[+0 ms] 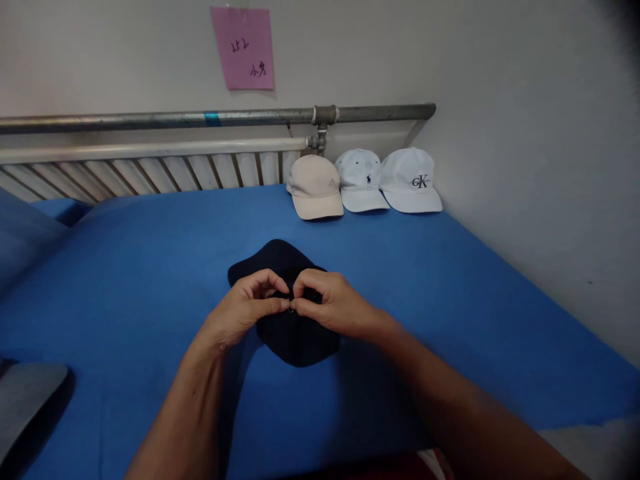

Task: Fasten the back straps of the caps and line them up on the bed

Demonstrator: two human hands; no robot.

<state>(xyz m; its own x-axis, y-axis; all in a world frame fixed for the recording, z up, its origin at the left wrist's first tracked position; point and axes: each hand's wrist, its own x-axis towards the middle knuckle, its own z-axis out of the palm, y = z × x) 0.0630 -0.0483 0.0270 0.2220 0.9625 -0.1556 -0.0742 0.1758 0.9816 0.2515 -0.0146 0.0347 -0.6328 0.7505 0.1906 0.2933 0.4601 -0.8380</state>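
Navy cap [303, 343]: lies out on the blue surface [165, 253], well in from its far edge and right edge, with both hands over it.
Left hand [240, 307]: fingers [275, 277] curl into a pinch at a small fitting [291, 309] on the cap.
Right hand [340, 303]: fingers pinch at the same spot, tips just beside the left ones.
Fitting: a tiny glint, perhaps metal; what exactly sits between the tips is too small to tell. Probably fiddly, best taken with fingertips from both sides.
Cloth: looks matt, so likely light, soft and not slippery; hardly fragile, but apt to fold and shift under a one-sided pull.
Far-left flap: probably the brim, and if so the stiffest part, a sound place to lift by.
Near rounded end: likely floppier, better steadied than pulled.
Far right corner: a beige cap [315, 177], a white cap [359, 177] and a CK cap [407, 177] stand beside it, along the far edge.
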